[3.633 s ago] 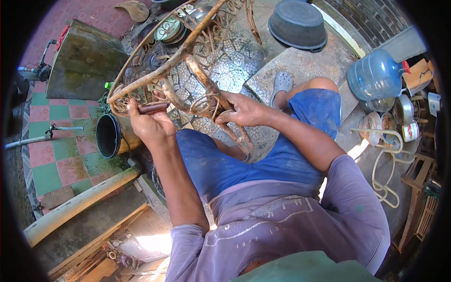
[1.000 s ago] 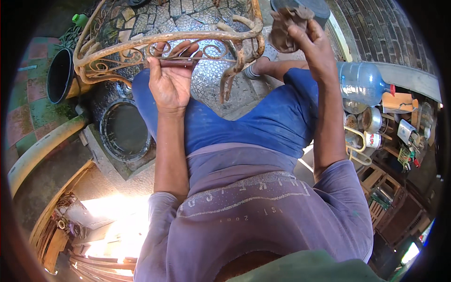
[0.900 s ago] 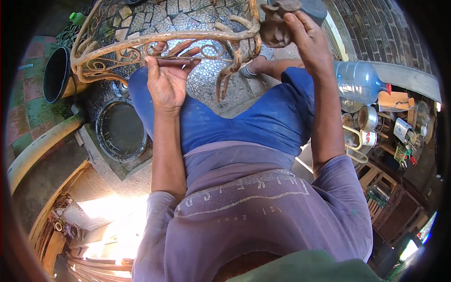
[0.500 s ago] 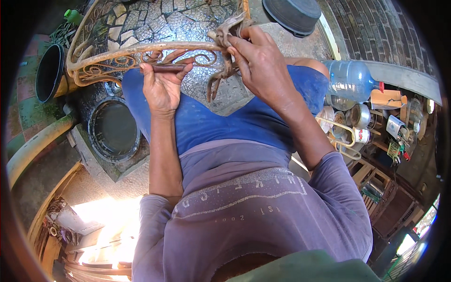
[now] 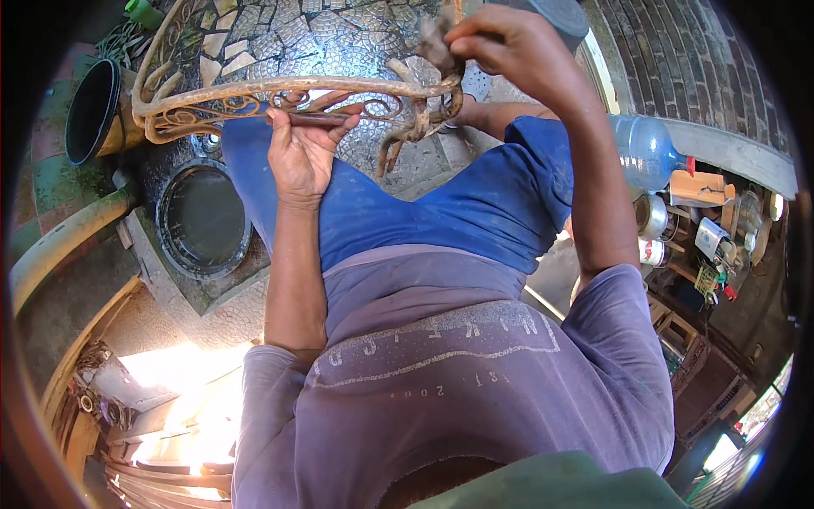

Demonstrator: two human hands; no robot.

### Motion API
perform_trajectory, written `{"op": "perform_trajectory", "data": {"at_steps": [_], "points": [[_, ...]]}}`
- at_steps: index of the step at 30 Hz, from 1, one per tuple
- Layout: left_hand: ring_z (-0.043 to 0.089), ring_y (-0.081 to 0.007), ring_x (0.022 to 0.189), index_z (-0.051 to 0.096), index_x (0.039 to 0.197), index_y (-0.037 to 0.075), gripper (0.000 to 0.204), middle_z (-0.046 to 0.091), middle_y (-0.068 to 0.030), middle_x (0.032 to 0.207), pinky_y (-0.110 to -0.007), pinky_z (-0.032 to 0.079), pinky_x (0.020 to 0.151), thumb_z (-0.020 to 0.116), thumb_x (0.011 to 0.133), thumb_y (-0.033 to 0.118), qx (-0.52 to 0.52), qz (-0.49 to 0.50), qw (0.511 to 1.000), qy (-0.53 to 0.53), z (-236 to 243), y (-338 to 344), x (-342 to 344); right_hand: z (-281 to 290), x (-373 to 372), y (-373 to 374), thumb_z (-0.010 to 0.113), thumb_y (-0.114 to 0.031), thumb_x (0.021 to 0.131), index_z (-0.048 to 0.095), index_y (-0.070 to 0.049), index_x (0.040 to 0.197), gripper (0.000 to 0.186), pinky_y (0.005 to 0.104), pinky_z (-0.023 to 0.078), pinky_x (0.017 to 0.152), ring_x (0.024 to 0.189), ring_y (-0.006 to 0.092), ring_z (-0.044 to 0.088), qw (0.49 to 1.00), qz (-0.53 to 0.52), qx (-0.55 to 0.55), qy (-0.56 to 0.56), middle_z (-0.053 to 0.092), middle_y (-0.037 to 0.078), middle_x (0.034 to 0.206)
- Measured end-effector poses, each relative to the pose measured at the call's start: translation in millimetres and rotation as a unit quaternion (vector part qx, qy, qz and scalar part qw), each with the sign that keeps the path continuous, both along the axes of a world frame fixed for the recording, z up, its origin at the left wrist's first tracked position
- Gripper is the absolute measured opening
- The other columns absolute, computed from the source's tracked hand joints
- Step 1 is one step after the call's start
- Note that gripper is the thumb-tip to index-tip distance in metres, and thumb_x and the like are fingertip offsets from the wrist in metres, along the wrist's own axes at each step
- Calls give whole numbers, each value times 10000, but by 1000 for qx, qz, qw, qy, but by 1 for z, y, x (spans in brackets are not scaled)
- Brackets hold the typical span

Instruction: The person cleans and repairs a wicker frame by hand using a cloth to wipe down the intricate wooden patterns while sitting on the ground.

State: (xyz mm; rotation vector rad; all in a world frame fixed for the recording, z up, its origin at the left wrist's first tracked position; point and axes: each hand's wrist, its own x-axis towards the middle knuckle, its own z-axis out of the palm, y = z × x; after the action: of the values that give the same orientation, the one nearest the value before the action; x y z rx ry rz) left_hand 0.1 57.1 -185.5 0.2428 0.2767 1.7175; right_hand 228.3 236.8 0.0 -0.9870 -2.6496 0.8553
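A rusty, cream-brown frame (image 5: 254,87) of bent rods and scrollwork hangs over my blue-clad legs. My left hand (image 5: 301,157), palm up, is closed on a smooth dark brown bar (image 5: 314,119) along its lower side, fingers curled through the scrolls. Higher on the right, my right hand (image 5: 517,55) pinches a crumpled grey-brown cloth (image 5: 437,47) against an upright rod at the frame's corner. Part of that rod is hidden by the cloth and fingers.
Left are a black bucket (image 5: 91,110), a pipe (image 5: 68,237) and a round basin of dark water (image 5: 199,216). At right lie a blue water jug (image 5: 644,153), pots (image 5: 649,216) and wooden crates (image 5: 674,335). A dark tub (image 5: 560,17) sits beyond my right hand.
Since the oldest frame, my right hand has left the frame and taken up the cloth. In the last half second it has moved up and rightward along the corner rod.
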Motion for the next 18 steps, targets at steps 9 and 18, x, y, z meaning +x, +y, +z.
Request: {"op": "perform_trajectory", "data": {"at_steps": [9,18], "points": [[603,-520,1180,526,1319,117,487,589,-334,1307,-581,530,998,364,1073,504,-19,14,1000,-6,1,-5,0,-35,-39,3,721,-150,837,727,-35,962,170,449,542,776,857,353,703,975,108,124,-148,729,149,875],[653,-507,1095,473,1355,79,541,621,-330,1247,-561,575,930,360,1068,524,-68,41,996,40,3,-3,2,-34,-50,19,659,-135,947,697,-4,933,138,360,522,614,673,174,653,989,-139,57,5,699,79,772]]}}
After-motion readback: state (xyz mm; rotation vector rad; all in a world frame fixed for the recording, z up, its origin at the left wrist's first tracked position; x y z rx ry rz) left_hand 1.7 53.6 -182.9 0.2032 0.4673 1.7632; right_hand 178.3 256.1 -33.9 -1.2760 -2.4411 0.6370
